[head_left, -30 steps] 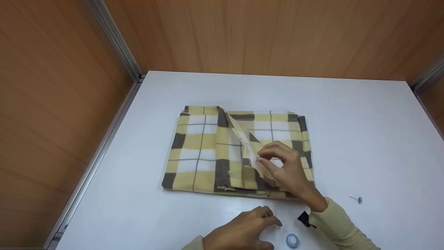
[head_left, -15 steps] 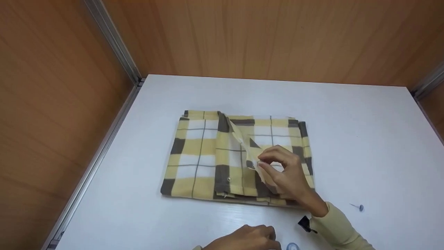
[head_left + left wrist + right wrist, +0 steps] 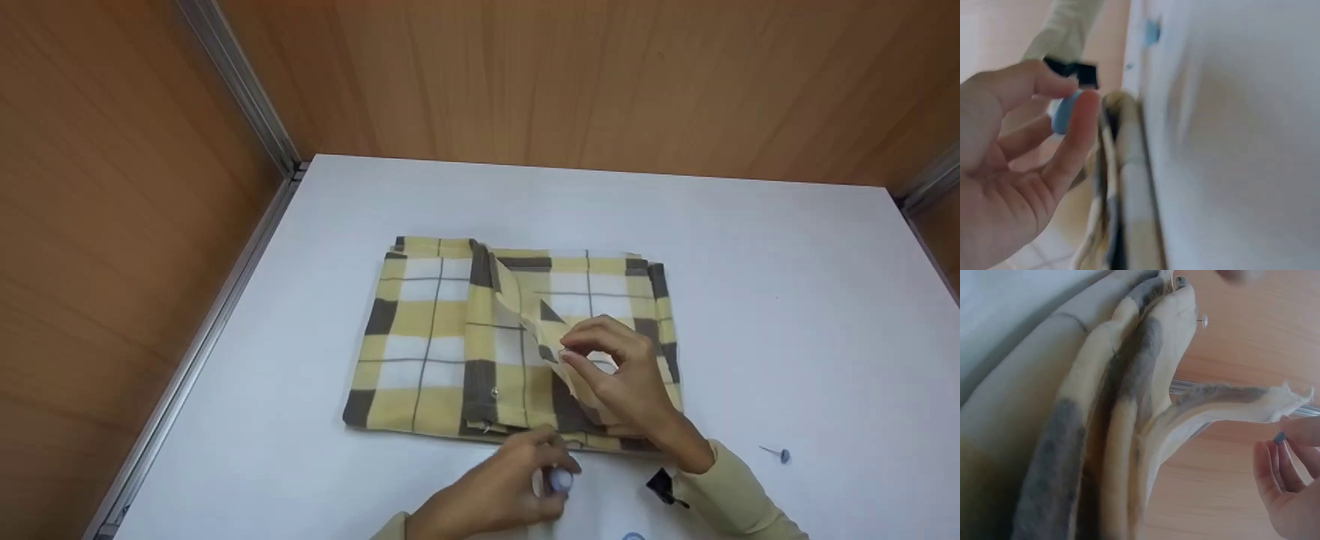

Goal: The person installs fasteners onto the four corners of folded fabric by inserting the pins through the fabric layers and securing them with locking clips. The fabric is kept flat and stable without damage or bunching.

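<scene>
Blue piece [image 3: 561, 480] has appeared, pinched by the left grip [image 3: 510, 481].

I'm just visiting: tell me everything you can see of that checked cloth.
The checked cloth, apparently soft fabric, has yellow, white and dark grey blocks crossed by thin grey lines. It lies folded in layers on the white table, one flap lifted. A pale-headed pin sticks out of a dark block near the front edge. The right hand holds a blue-headed pin whose needle appears to meet the flap. Whether the left hand touches the cloth is unclear.
</scene>
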{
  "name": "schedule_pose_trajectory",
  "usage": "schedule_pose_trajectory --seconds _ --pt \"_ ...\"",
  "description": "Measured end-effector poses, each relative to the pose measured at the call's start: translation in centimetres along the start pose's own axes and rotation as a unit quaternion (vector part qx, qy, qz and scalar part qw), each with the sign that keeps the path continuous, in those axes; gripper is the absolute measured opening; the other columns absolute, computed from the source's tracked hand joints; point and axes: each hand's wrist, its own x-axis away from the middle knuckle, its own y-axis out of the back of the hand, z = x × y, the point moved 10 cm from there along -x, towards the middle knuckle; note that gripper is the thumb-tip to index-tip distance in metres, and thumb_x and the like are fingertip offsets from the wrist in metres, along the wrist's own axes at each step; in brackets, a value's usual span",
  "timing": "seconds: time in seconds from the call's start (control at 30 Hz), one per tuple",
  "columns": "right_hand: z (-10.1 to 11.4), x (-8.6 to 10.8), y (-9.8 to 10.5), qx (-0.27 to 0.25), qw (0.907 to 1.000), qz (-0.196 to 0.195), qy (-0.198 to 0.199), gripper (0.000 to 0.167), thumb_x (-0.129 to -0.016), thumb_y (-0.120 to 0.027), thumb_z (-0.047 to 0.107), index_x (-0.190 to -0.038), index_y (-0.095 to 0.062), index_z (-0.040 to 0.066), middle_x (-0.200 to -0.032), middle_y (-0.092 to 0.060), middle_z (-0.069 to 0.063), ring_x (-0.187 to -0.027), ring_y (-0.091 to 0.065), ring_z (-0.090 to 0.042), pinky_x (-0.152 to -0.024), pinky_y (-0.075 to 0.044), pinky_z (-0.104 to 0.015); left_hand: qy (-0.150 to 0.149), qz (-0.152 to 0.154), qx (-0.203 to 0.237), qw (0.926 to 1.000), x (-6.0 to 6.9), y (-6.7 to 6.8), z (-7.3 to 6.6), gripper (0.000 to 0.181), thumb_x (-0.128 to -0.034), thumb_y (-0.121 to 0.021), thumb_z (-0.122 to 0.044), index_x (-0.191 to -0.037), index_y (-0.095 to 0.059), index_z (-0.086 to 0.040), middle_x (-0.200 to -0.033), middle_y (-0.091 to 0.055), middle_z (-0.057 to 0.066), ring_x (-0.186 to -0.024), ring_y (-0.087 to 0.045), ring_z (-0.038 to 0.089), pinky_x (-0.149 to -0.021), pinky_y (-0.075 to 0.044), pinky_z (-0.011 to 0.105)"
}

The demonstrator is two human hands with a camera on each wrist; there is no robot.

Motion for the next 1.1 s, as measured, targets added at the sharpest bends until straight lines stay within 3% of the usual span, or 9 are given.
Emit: schedule_pose_trajectory --seconds 0.1,0.27,0.37,0.53,0.83,1.1 --pt "0.0 0.0 0.0 0.0 1.0 -0.001 0.0 0.02 -0.079 -0.069 -0.011 -0.092 -0.071 0.004 -0.093 -0.064 -0.009 -0.081 -0.062 -0.019 -0.071 -0.054 -0.023 0.014 -0.089 0.002 0.996 0.2 3.5 0.6 0.026 -0.0759 -0.069 -0.001 -0.101 -0.071 -0.007 -0.1 -0.056 -0.002 -0.083 -0.053 0.002 -0.072 -0.048 0.014" --pt "-0.1 0.1 0.0 -0.003 1.0 -0.003 -0.005 0.019 -0.079 -0.07 -0.01 -0.092 -0.071 0.005 -0.092 -0.064 -0.008 -0.079 -0.063 -0.02 -0.071 -0.054 -0.024 0.06 -0.139 0.038 0.9878 0.7 6.4 2.0 0.029 -0.0774 -0.066 0.004 -0.106 -0.07 -0.002 -0.103 -0.054 0.002 -0.078 -0.057 0.006 -0.064 -0.053 0.018" --pt "-0.1 0.1 0.0 -0.005 0.9999 -0.002 -0.01 0.018 -0.079 -0.07 -0.009 -0.092 -0.071 0.004 -0.092 -0.064 -0.008 -0.079 -0.062 -0.02 -0.072 -0.054 -0.025 0.076 -0.156 0.049 0.9836 0.9 7.2 2.6 0.031 -0.0765 -0.066 0.007 -0.106 -0.069 0.0 -0.1 -0.054 0.003 -0.075 -0.058 0.01 -0.062 -0.054 0.022" --pt "0.0 0.2 0.2 -0.008 1.0 -0.005 -0.002 0.02 -0.079 -0.07 -0.011 -0.092 -0.071 0.004 -0.092 -0.064 -0.009 -0.079 -0.063 -0.02 -0.072 -0.055 -0.025 0.072 -0.177 0.049 0.9804 0.8 7.9 2.8 0.031 -0.0755 -0.066 0.008 -0.105 -0.067 0.0 -0.097 -0.057 0.003 -0.071 -0.059 0.017 -0.06 -0.054 0.025" --pt "-0.3 0.5 0.6 -0.024 0.9994 -0.019 -0.017 0.023 -0.076 -0.07 -0.015 -0.093 -0.07 0.001 -0.092 -0.063 -0.014 -0.08 -0.063 -0.024 -0.073 -0.054 -0.025 0.068 -0.222 0.065 0.9705 0.7 9.4 3.1 0.031 -0.0726 -0.066 0.006 -0.101 -0.06 -0.004 -0.082 -0.06 0.002 -0.064 -0.058 0.015 -0.054 -0.051 0.023" --pt "-0.6 0.6 0.7 -0.03 0.9988 -0.022 -0.033 0.023 -0.077 -0.07 -0.014 -0.094 -0.07 0.001 -0.093 -0.064 -0.012 -0.082 -0.063 -0.021 -0.075 -0.054 -0.026 0.069 -0.266 0.069 0.9591 0.6 10.9 3.1 0.027 -0.0744 -0.067 0.006 -0.099 -0.065 -0.006 -0.094 -0.061 0.0 -0.078 -0.062 0.019 -0.059 -0.054 0.026"
